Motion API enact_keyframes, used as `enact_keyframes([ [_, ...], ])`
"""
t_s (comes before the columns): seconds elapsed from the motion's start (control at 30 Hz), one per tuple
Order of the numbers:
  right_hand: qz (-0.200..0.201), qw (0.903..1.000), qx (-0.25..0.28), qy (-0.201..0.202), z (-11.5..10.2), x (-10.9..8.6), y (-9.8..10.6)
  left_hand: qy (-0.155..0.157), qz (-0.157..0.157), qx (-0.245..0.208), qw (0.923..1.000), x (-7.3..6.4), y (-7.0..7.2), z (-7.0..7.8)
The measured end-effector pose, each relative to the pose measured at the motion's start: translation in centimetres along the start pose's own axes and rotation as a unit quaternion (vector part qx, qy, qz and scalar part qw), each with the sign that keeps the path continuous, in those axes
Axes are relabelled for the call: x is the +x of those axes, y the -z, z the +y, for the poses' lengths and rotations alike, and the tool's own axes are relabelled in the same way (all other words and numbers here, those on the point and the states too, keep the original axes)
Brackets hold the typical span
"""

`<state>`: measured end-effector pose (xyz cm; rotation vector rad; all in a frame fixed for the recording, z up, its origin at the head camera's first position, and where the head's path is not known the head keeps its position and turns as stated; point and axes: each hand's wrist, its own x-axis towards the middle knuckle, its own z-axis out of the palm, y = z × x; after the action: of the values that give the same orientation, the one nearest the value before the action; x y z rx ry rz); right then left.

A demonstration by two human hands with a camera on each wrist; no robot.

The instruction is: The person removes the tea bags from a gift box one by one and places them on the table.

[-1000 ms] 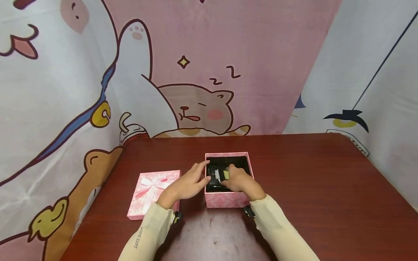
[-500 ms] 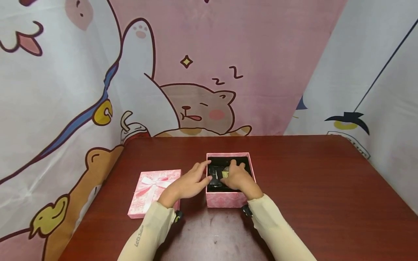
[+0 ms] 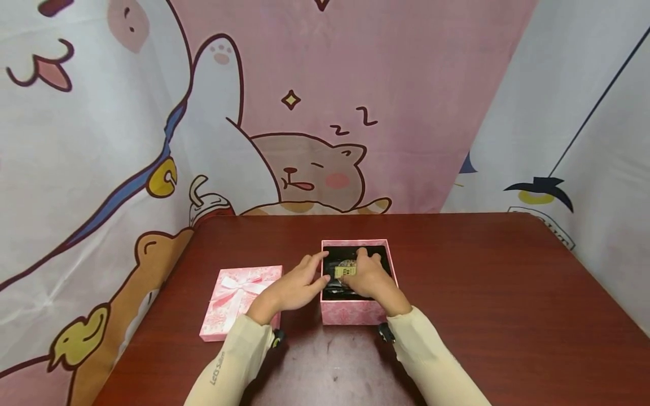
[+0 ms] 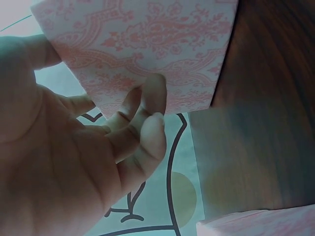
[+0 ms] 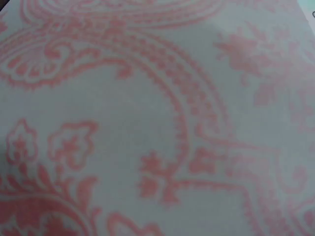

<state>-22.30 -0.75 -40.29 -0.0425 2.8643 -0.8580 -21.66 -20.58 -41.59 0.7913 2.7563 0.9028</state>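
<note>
A pink-patterned gift box [image 3: 350, 312] with a black interior stands without its lid on the table. At its left wall, my left hand [image 3: 294, 285] holds the rim. In the left wrist view, the thumb and a finger of that hand [image 4: 74, 162] reach over the edge while other fingers curl against the outer wall. My right hand [image 3: 373, 282] is inside the box, gripping a small packet with a yellow label [image 3: 344, 272]; part of the packet is hidden by the hand. Dark, shiny wrapping [image 3: 332, 285] shows beneath and left of it. Only the box wall [image 5: 133, 118] fills the right wrist view.
The pink lid [image 3: 228, 307], with a white ribbon bow [image 3: 240, 286], lies left of the box, partly behind the left forearm. A reddish-brown table [image 3: 487, 293] extends to both sides. A cartoon-printed cloth [image 3: 406, 101] hangs behind it.
The yellow-labelled packet has shifted left inside the box and now covers more of the dark wrapping. My right hand's fingers have spread farther back. The left hand stays at the rim.
</note>
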Motion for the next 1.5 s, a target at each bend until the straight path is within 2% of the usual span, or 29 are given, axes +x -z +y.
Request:
enact_keyframes([
  [0.27, 0.024, 0.9996, 0.001, 0.017, -0.2, -0.2, 0.1, -0.001, -0.001, -0.003, 1.0000, -0.1, 0.0, 0.0],
  [0.53, 0.023, 0.9993, 0.011, 0.026, -0.3, -0.4, 0.1, -0.001, -0.002, -0.005, 1.0000, -0.1, 0.0, 0.0],
  [0.77, 0.038, 0.9987, -0.009, 0.031, -0.6, -1.0, 0.4, -0.002, 0.001, -0.001, 1.0000, -0.1, 0.1, 0.1],
  [0.97, 0.052, 0.9974, -0.001, 0.049, -1.1, -1.3, 0.7, -0.002, 0.000, -0.001, 1.0000, -0.1, 0.2, 0.1],
  [1.2, 0.052, 0.9945, 0.036, 0.084, -1.2, -0.7, 0.7, 0.005, -0.004, -0.002, 1.0000, 0.0, 0.2, 0.0],
  [1.33, 0.048, 0.9951, 0.043, 0.075, -1.1, -0.2, 0.6, -0.004, -0.003, -0.006, 1.0000, 0.1, 0.0, 0.0],
  [1.5, 0.050, 0.9951, 0.044, 0.074, -0.8, 0.4, 0.2, 0.002, -0.004, -0.010, 0.9999, 0.0, -0.1, 0.0],
])
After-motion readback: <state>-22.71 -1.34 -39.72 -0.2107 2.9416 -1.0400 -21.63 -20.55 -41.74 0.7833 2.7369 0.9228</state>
